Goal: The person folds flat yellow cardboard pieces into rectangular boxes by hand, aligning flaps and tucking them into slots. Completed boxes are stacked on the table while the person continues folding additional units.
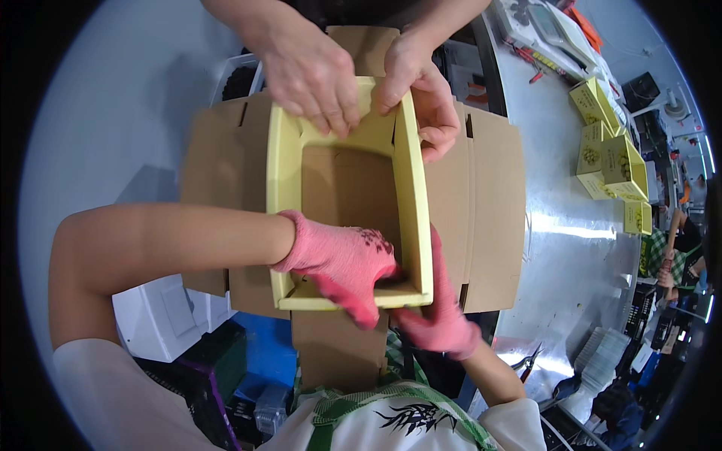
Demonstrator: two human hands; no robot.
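At centre, over a flat brown cardboard sheet (492, 218), a yellow box frame (412, 188) is gripped at its near edge by the left hand (342, 263) and right hand (444, 319) (both pink-gloved); a co-worker's bare hands (316, 71) press its far edge.

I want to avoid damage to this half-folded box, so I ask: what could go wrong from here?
1. Two people press the yellow cardboard box frame at once: the left hand and right hand in pink gloves at the near wall, a co-worker's bare hands at the far wall. Uneven pressure might crease or tear it.
2. The brown cardboard flaps lie flat and overhang the metal table; the piece may slide.
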